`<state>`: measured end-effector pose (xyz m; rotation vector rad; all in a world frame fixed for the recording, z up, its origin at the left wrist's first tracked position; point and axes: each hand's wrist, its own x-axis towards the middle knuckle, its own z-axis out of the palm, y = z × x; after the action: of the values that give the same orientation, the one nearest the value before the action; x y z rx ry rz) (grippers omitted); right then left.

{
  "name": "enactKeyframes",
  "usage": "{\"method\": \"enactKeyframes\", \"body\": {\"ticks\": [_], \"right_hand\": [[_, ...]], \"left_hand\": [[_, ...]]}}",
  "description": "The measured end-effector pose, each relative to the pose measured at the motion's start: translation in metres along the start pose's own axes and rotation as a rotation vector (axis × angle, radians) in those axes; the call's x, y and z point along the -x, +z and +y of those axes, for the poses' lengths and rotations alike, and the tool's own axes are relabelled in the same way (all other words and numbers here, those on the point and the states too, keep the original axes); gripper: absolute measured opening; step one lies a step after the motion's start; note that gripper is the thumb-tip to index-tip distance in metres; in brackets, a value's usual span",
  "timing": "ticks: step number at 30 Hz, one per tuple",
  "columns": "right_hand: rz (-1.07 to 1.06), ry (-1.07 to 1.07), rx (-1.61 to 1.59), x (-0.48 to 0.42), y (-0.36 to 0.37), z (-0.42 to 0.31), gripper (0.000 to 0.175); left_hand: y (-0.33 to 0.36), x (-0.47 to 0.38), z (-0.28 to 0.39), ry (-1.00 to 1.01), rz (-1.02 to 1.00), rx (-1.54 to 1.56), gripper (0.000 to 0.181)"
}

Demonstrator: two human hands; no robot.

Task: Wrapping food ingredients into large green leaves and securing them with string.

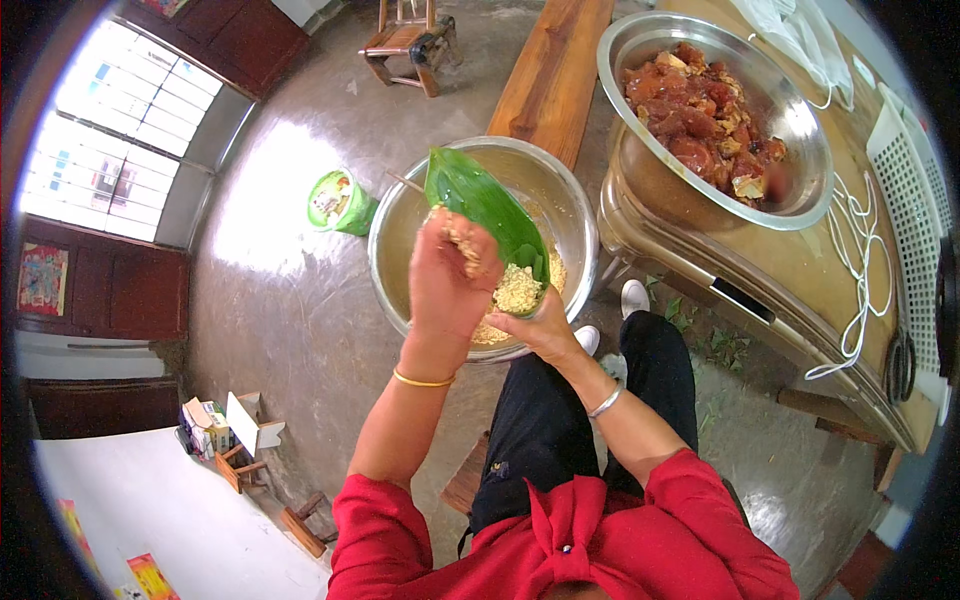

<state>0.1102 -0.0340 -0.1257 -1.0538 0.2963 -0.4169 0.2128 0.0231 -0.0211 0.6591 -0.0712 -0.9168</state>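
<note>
My right hand (541, 326) grips a broad green leaf (480, 196) by its folded lower end. That end forms a cone filled with pale yellow grain (517, 289), and the long free part of the leaf stretches up and to the left. Just left of the cone is my left hand (456, 274), blurred, with its fingers curled and grains clinging to them; whether it holds a portion of grain is unclear. Both hands are over a large steel basin (386, 289) with more loose grain (491, 334) at its bottom. A thin stick (405, 181) juts past the basin's upper left rim.
On the table (787, 262) at right stand a steel bowl (814, 191) of dark marinated meat chunks (694, 112), white string (859, 277), black-handled scissors (900, 367) and a white perforated basket (911, 180). A wooden bench (551, 67) lies beyond the basin. Left of it is a green bin (356, 216).
</note>
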Motion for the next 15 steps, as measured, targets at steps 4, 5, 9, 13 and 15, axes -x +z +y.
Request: {"method": "enactKeyframes", "body": {"ticks": [4, 5, 9, 13, 15], "right_hand": [[0.03, 0.072, -0.059, 0.003, -0.013, -0.009, 0.053], [0.035, 0.069, -0.058, 0.003, -0.017, -0.009, 0.053], [0.09, -0.028, -0.144, 0.006, -0.011, -0.02, 0.045], [0.048, -0.015, -0.11, 0.006, -0.014, -0.029, 0.039], [0.075, -0.037, -0.063, 0.005, -0.022, -0.029, 0.039]], "left_hand": [[0.001, 0.004, 0.017, 0.171, 0.015, -0.07, 0.029], [-0.001, 0.005, 0.017, 0.273, 0.056, -0.158, 0.028], [-0.078, -0.003, -0.01, 0.381, 0.165, -1.143, 0.015], [-0.105, 0.007, -0.036, 0.826, -0.199, -2.226, 0.01], [-0.085, 0.004, -0.023, 0.392, 0.087, -1.748, 0.011]]}}
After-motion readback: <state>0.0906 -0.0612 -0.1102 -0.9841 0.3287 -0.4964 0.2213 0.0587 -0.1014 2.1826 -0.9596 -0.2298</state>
